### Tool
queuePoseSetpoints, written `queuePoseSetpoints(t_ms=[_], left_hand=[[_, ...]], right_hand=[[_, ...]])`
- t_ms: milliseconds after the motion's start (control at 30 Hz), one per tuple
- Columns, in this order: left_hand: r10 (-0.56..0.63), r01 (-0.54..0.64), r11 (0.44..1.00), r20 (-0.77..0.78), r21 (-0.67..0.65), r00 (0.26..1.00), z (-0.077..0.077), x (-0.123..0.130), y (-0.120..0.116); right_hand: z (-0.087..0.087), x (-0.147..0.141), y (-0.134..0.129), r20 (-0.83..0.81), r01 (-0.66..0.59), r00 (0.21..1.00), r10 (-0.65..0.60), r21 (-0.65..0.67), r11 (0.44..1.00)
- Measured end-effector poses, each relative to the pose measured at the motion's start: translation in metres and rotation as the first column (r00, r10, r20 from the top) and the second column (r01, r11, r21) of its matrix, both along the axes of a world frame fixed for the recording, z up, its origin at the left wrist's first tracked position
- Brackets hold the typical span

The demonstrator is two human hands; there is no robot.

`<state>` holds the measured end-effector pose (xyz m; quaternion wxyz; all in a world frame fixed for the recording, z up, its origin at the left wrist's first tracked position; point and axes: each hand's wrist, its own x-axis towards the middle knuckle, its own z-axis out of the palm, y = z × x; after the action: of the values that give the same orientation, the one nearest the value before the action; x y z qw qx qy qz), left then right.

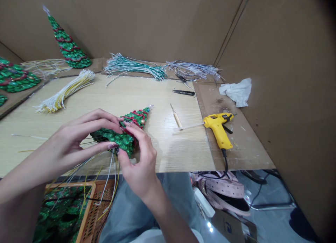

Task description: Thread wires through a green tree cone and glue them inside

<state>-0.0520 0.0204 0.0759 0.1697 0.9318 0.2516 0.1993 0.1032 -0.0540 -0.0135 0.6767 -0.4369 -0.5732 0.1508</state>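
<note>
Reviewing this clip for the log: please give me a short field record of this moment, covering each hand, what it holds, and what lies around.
left hand: fingers curled around the wide end of a green-and-red tree cone
right hand: fingertips pinching the same cone from the near side
loose wires: trailing down from the cone's base
tools: yellow glue gun, wooden-handled awl, scissors
rest: green wire bundle, yellow wire bundle, larger tree cone, white cloth

The left hand [69, 143] and right hand [139, 162] curl inward toward each other, both wrists bent.
</note>
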Motion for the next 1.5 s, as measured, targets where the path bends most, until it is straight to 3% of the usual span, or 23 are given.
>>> queuePoseSetpoints(t_ms=[1500], left_hand=[[-0.008, 0.008, 0.998, 0.001, -0.060, 1.000, -0.011, -0.003, 0.000]], right_hand=[[0.000, -0.001, 0.001, -0.016, 0.002, 1.000, -0.002, 0.015, 1.000]])
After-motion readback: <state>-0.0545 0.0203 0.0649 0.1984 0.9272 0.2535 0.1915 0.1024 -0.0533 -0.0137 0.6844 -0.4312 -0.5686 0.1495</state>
